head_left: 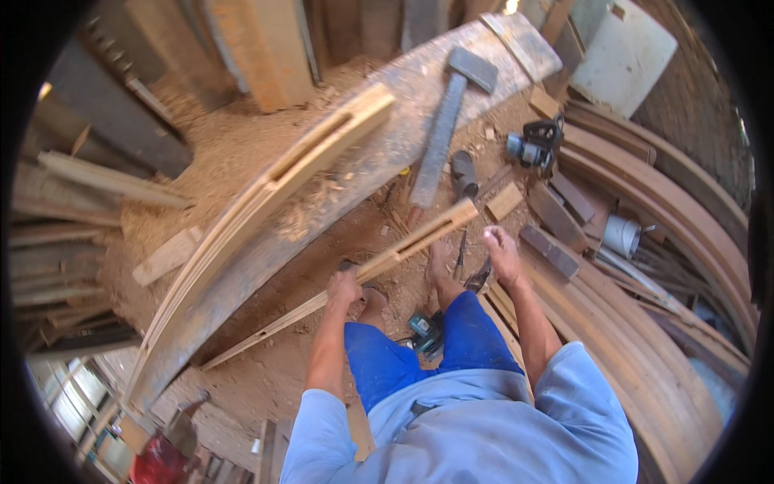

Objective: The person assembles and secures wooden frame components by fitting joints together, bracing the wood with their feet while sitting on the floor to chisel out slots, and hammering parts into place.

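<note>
A long pale wooden strip (427,231) with a slot cut near its far end slants across in front of my legs. My left hand (345,287) is closed around it partway along. A small dark thing shows at the top of that hand, too small to make out. Just right of the strip's slotted end is my right hand (503,256), its fingers half curled and apart from the wood. A similar slotted wooden piece (326,149) lies along the left edge of a thick, worn plank (387,153). On that plank rests a large hammer-shaped tool (445,121).
A power tool (536,145) sits beyond my right hand, and another, teal one (425,332) lies between my legs. Curved boards (621,355) are stacked on the right. Sawdust (234,177) covers the ground. Upright boards (262,52) stand at the back left. A metal cup (621,235) lies at right.
</note>
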Demonstrator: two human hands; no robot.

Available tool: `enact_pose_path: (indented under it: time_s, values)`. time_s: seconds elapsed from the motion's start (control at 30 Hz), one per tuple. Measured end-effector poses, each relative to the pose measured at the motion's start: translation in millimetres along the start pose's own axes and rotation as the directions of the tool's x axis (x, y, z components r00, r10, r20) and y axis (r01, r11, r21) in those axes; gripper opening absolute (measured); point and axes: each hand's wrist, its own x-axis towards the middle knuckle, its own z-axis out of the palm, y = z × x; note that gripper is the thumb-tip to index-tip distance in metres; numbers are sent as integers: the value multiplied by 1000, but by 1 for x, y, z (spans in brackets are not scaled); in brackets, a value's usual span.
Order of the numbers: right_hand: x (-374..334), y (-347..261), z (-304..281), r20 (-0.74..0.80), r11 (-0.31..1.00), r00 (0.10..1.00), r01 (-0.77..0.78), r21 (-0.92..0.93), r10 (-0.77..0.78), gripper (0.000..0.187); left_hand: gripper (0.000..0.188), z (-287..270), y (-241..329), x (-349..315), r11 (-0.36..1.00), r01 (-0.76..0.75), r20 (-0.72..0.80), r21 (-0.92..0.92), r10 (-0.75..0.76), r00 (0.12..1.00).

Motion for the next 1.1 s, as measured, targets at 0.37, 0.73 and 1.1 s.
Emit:
enact_pose_path:
  time_s: [0.37,0.73,1.1]
  values:
    - [-37,183,82,247,966,936,-259,0,251,24,45,80,18,205,984,136,-75,112,-128,989]
    - [-7,174,71,252,959,926,-271,-82,283,25,47,176,-59,328,971,9,-12,237,-6,1000]
    - [-10,163,91,231,948,927,-255,-192,296,27,69,175,-99,281,992,-97,-118,-76,88,989]
